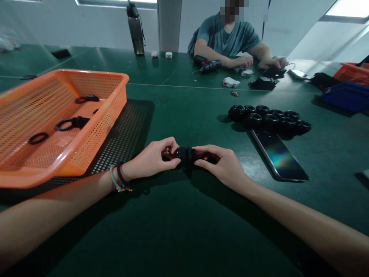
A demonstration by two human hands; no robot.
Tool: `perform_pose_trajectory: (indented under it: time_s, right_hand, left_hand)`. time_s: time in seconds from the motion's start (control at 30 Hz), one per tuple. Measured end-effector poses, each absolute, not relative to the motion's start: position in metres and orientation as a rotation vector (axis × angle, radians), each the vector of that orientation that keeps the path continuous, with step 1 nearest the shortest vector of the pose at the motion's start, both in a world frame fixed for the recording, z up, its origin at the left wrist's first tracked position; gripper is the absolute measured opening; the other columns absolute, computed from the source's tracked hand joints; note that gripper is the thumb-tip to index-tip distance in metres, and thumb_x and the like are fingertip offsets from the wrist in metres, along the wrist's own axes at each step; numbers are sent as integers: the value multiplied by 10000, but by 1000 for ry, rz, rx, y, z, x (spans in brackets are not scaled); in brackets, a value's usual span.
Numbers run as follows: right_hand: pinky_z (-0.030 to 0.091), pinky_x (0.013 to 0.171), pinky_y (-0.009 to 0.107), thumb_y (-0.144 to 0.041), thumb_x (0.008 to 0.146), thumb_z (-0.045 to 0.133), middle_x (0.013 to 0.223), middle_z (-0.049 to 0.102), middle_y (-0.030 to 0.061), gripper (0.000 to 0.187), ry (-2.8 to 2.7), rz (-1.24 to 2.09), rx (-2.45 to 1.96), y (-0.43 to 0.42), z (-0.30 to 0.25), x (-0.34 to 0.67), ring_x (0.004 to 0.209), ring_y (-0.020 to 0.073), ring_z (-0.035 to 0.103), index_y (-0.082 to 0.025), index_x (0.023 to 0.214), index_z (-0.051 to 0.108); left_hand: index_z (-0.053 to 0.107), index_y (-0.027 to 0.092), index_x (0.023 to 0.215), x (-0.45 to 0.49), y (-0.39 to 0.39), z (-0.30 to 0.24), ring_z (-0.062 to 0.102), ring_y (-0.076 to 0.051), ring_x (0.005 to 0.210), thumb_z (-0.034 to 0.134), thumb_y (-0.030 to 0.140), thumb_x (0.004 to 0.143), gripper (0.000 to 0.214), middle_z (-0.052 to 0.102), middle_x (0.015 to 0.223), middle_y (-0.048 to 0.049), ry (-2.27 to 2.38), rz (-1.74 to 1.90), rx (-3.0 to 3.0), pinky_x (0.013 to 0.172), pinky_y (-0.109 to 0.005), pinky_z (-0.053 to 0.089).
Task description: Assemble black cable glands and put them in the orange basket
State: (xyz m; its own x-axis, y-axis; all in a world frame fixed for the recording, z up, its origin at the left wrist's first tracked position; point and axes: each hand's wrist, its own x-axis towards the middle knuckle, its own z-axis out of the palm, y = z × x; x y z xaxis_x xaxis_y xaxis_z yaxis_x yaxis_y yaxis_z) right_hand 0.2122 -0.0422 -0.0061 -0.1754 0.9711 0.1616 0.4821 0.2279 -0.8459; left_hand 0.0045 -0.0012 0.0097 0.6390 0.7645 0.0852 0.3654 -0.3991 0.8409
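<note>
A black ridged plastic fitting, which looks like a cable gland, lies sideways between my two hands, just above the green table. My left hand pinches its left end between thumb and fingers. Closed on the opposite end are the thumb and fingers of my right hand. Fingertips hide both ends of the fitting. Beyond my right hand, several black round caps with open tops stand in a tight cluster.
To the left stands an orange perforated basket holding black rings and a threaded piece. A phone lies at the right. Across the table sit a power drill, a bottle and a person handling black parts. A blue bin is far right.
</note>
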Motion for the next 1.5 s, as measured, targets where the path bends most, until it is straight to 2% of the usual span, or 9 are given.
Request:
perform_pose_trajectory:
  time_s: [0.23, 0.77, 1.03, 1.23, 1.5]
  right_hand:
    - [530, 706, 336, -192, 684, 685, 851, 733, 29, 239, -1721, 932, -1333, -42, -4, 211, 749, 174, 661, -199, 924, 695]
    - [533, 687, 325, -215, 704, 692, 846, 737, 31, 242, -1738, 901, -1339, -41, -8, 213, 734, 172, 670, -197, 944, 712]
    - [537, 721, 341, -218, 696, 704, 887, 731, 33, 237, -1754, 841, -1291, -42, -10, 214, 808, 191, 671, -217, 932, 722]
    - [538, 688, 328, -206, 688, 703, 837, 731, 17, 255, -1732, 887, -1330, -42, -8, 212, 730, 168, 662, -210, 943, 702]
    - [537, 704, 331, -201, 673, 706, 835, 736, 16, 240, -1697, 936, -1308, -42, -6, 212, 735, 170, 667, -207, 913, 706]
  left_hand:
    - [439, 178, 714, 5, -2, 10, 401, -82, 584, 569, 229, 721, 140, 435, 669, 60, 874, 596, 2016, 548, -204, 344]
    - [418, 178, 718, 4, -1, 9, 422, -79, 600, 574, 221, 727, 162, 445, 694, 58, 850, 584, 1953, 557, -202, 352]
    - [418, 181, 713, 4, -2, 10, 417, -81, 592, 572, 225, 722, 160, 428, 676, 62, 865, 576, 1968, 557, -206, 356]
    - [397, 184, 701, 4, -1, 8, 433, -84, 615, 574, 225, 720, 183, 453, 703, 52, 850, 585, 1946, 569, -205, 361]
    - [406, 183, 702, 4, -2, 11, 420, -82, 602, 575, 218, 714, 173, 438, 685, 57, 872, 577, 1964, 566, -202, 367]
